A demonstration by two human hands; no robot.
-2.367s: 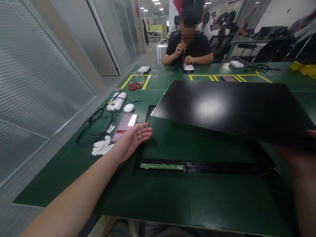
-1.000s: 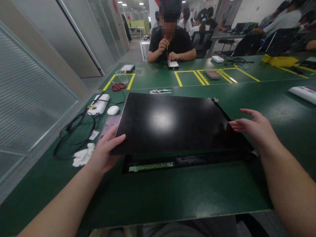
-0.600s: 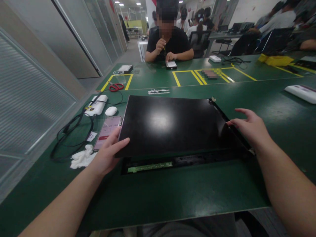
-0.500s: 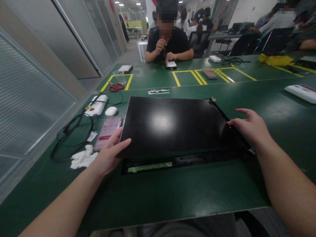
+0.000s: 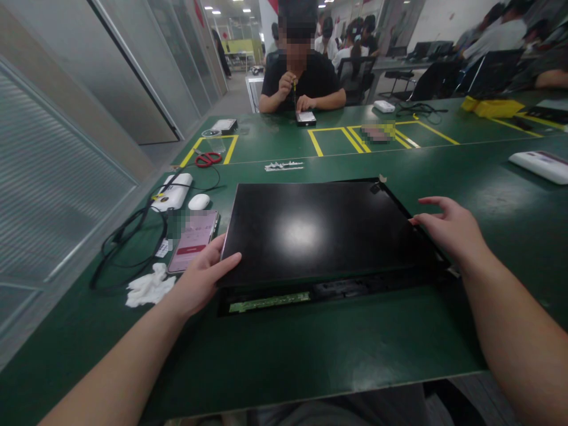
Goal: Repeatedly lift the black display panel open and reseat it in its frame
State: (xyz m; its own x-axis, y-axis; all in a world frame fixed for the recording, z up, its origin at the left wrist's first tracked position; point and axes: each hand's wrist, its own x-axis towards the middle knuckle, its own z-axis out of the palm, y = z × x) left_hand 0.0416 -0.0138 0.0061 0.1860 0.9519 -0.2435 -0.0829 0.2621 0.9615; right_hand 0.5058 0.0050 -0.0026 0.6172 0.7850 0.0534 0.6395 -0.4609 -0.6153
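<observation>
A flat black LCD screen panel [image 5: 337,231] lies slanted over a shallow black back cover [image 5: 350,288], whose near strip shows a green circuit board [image 5: 268,302]. My left hand [image 5: 206,273] grips the panel's left edge, thumb on top and fingers partly hidden beneath. On the right, my right hand [image 5: 452,231] is at the back cover's side edge, its thumb against the rim and one finger stretched out above. Its other fingers are largely hidden. The panel's left end overhangs the cover, and the cover's far right corner shows past the panel.
Left of the panel are a phone [image 5: 195,239], a white mouse [image 5: 199,202], a white box-like device [image 5: 173,192], black cables [image 5: 128,236], crumpled tissue [image 5: 149,287] and red-handled scissors [image 5: 208,159]. Thin white strips [image 5: 284,166] lie beyond it. A co-worker [image 5: 304,83] sits opposite with a small device.
My left hand has shifted slightly right with the panel, whose far edge has come nearer, showing more of the cover's far rim. My right hand is almost unchanged.
</observation>
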